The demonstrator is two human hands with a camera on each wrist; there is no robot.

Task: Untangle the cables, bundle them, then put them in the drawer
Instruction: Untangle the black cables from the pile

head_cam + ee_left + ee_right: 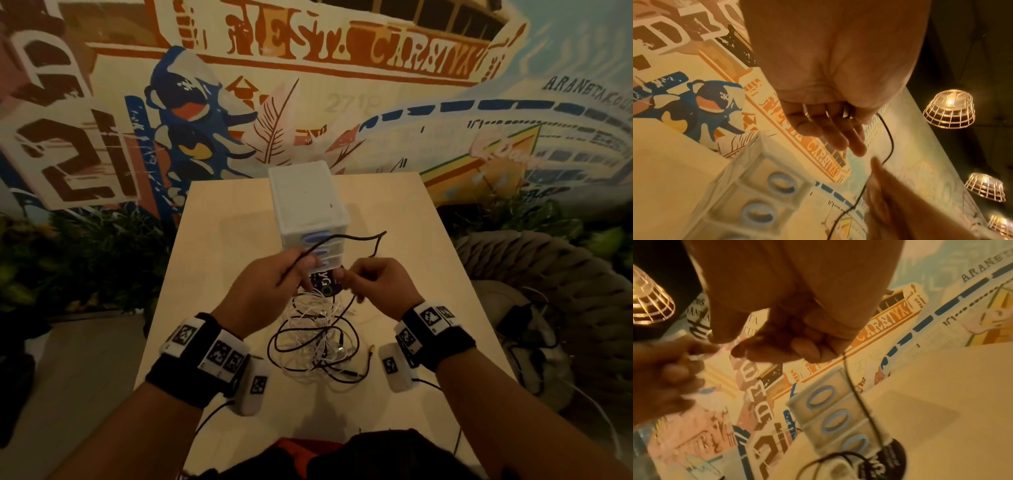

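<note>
Left hand (pixel 270 284): raised above the table (pixel 219 240); fingers pinch the black cable (pixel 346 237), bare tabletop out to the left edge
Black cable: arcs between both hands, passing in front of the drawer unit (pixel 308 202)
Tangle (pixel 318 339): black and white cables heaped below the hands, near the front edge
Right hand (pixel 376 284): fingers curled, gripping the cable's other run; bare tabletop to its right

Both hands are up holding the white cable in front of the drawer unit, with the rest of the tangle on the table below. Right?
Not quite: the cable held between the left hand and right hand is black, not white, as the head view shows. The white cables lie in the tangle on the table, below the hands and in front of the drawer unit.
</note>
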